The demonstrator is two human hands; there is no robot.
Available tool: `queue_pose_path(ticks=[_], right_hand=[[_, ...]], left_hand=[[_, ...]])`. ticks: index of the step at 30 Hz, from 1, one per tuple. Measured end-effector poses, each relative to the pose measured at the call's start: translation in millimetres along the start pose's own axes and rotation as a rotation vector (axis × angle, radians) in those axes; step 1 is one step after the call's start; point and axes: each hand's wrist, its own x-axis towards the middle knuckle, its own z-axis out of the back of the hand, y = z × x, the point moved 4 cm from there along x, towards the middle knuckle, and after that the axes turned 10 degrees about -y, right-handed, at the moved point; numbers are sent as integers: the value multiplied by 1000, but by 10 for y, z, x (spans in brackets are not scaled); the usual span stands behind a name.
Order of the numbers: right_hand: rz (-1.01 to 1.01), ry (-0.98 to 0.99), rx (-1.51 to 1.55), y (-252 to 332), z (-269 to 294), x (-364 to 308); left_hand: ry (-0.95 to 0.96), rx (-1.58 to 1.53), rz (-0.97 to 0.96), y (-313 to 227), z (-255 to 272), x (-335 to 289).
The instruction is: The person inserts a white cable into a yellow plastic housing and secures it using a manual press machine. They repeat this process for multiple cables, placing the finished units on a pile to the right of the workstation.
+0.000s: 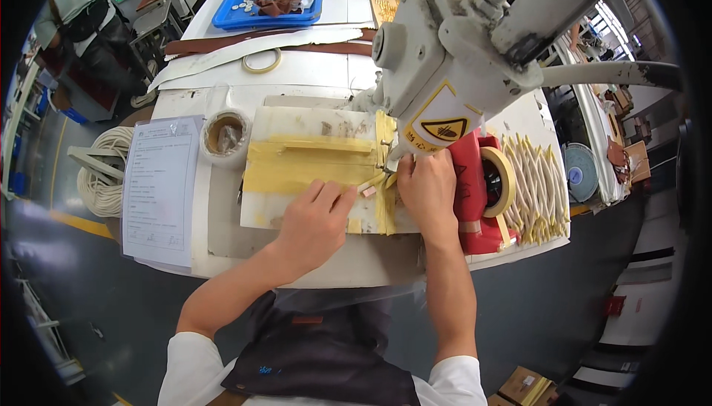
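Note:
A grey machine head [445,65] with a yellow warning label leans in over a white work plate [297,120] partly covered in yellow tape. My left hand [315,220] is closed over the plate, its thumb and forefinger pinched at a thin yellow strip [371,183]. That strip runs toward the machine's foot, and a small pinkish block [368,192] lies beside it. Right beside the foot, my right hand [430,187] is closed too, with its fingertips partly hidden under the machine head. What it grips cannot be made out.
To the right stand a red tape dispenser [467,183] and a bundle of white cords [534,191] with yellow ends. Leftward are a clear tape roll [225,137], a printed sheet [159,191] and coiled cord [104,183]. A blue tray [230,17] and long strips [200,63] lie behind.

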Motion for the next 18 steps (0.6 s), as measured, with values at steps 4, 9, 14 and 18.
queue_pose_path(ticks=[4,9,14,18], right_hand=[[-12,32,-50,-12,-24,-9],[-28,31,-67,-25,-34,-16],[-36,56,-92,-39,-46,-23],[-47,47,-69,-11,-22,-5]], left_hand=[[-18,26,2,-93,-25,-8],[-13,-69,18,-44,-45,2],[-29,-155,41,-29,-31,52],[-43,-188,75,1,-44,52]])
